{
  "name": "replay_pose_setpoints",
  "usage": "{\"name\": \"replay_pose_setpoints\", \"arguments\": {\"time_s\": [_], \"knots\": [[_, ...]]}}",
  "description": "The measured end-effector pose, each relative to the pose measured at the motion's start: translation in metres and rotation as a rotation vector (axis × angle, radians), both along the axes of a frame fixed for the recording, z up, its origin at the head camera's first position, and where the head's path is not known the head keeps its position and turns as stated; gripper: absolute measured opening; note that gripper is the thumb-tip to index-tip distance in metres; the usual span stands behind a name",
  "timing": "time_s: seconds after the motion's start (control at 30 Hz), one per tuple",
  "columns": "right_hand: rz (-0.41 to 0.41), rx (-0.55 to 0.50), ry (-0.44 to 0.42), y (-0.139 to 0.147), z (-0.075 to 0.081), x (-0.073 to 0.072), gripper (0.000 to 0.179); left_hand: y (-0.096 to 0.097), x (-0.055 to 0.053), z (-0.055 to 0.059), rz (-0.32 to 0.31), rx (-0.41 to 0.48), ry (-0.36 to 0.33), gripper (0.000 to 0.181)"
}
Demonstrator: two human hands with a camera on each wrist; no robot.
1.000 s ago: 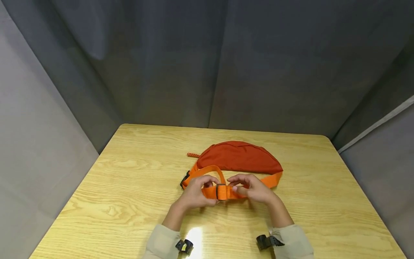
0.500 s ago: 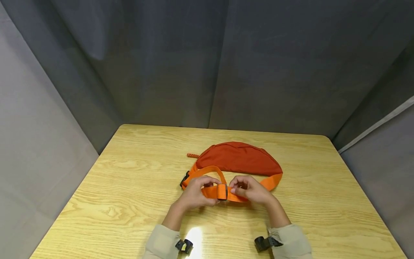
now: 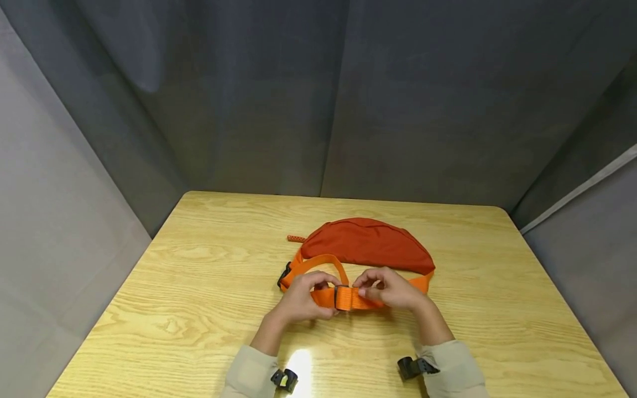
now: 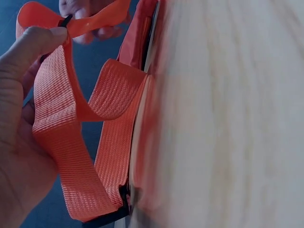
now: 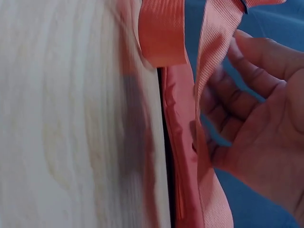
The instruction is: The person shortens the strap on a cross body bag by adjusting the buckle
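A red waist bag (image 3: 368, 243) lies on the table, its orange webbing strap (image 3: 355, 299) looped toward me. My left hand (image 3: 298, 299) grips the strap at the black slider (image 3: 335, 297), thumb on the near side in the left wrist view, where the slider (image 4: 65, 21) shows at the thumb tip. Just right of the slider, my right hand (image 3: 394, 292) pinches the strap between thumb and fingers. In the right wrist view the strap (image 5: 213, 47) runs past the fingers of that hand. A black buckle (image 3: 284, 275) sits at the strap's left bend.
The wooden table (image 3: 174, 287) extends around the bag on all sides. A patterned zipper pull (image 3: 296, 239) sticks out at the bag's left end. Dark grey curtains (image 3: 259, 110) stand behind the table. Small black devices (image 3: 285, 380) are strapped at both wrists.
The slider has tilted back and forth in the left hand. My right hand has closed in on the strap, which has shifted slightly. The bag has stayed in place.
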State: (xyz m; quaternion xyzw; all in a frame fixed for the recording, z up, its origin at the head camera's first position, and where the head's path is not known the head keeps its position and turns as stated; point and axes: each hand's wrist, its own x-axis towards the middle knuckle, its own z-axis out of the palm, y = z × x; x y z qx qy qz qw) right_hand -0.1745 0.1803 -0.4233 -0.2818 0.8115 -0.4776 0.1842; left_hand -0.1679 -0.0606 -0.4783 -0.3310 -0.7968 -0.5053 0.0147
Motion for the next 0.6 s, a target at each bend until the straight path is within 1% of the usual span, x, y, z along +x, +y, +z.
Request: {"name": "replay_pose_setpoints", "arguments": {"time_s": [0.07, 0.13, 0.23, 0.3, 0.4, 0.47, 0.53, 0.6], "knots": [[0.014, 0.009, 0.013, 0.003, -0.001, 0.0, 0.007, -0.001, 0.0, -0.001, 0.0, 0.006, -0.006, 0.049], [0.025, -0.003, 0.01, 0.005, -0.003, 0.001, 0.005, -0.002, 0.001, -0.002, 0.002, 0.007, -0.009, 0.048], [0.034, -0.041, 0.01, 0.006, -0.01, 0.001, 0.005, -0.003, 0.001, -0.002, 0.01, 0.001, -0.01, 0.048], [0.032, -0.087, -0.006, 0.005, -0.015, 0.001, 0.004, -0.003, 0.001, -0.002, 0.016, -0.008, -0.001, 0.047], [0.025, -0.15, -0.026, 0.002, -0.026, -0.002, 0.003, -0.002, 0.001, -0.002, 0.02, -0.022, 0.017, 0.047], [0.03, -0.192, -0.035, 0.001, -0.037, -0.005, 0.004, -0.002, 0.0, -0.002, 0.016, -0.032, 0.025, 0.046], [0.027, -0.204, -0.031, 0.0, -0.045, -0.007, 0.005, -0.001, 0.0, -0.003, 0.014, -0.043, 0.027, 0.046], [0.011, -0.2, -0.023, -0.001, -0.048, -0.007, 0.004, -0.001, 0.0, -0.003, 0.014, -0.051, 0.026, 0.045]]}}
